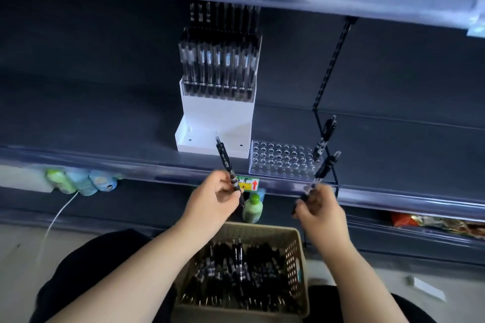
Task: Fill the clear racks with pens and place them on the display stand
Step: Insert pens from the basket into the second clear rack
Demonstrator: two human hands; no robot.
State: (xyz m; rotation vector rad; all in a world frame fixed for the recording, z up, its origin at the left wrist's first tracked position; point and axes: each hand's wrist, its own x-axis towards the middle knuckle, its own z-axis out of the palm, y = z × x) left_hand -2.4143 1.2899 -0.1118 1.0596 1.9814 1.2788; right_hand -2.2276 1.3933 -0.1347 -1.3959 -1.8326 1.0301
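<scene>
A white display stand (215, 118) sits on the dark shelf, and its upper step carries a clear rack full of black pens (219, 65). Right of it lies a second clear rack (280, 160) with rows of holes; one black pen (324, 139) stands in its right end. My left hand (215, 199) pinches a black pen (225, 162) that points up toward the stand. My right hand (319, 207) grips another black pen (324, 170), angled up just in front of the clear rack's right corner. A beige basket (294, 249) on my lap holds several black pens.
The shelf's front edge (131, 165) carries a clear price strip with a yellow tag (248, 183). Small bottles (81, 181) and a green bottle (252, 208) stand on the shelf below. A black upright with slots (330, 60) rises right of the stand. Snack packets (433, 223) lie lower right.
</scene>
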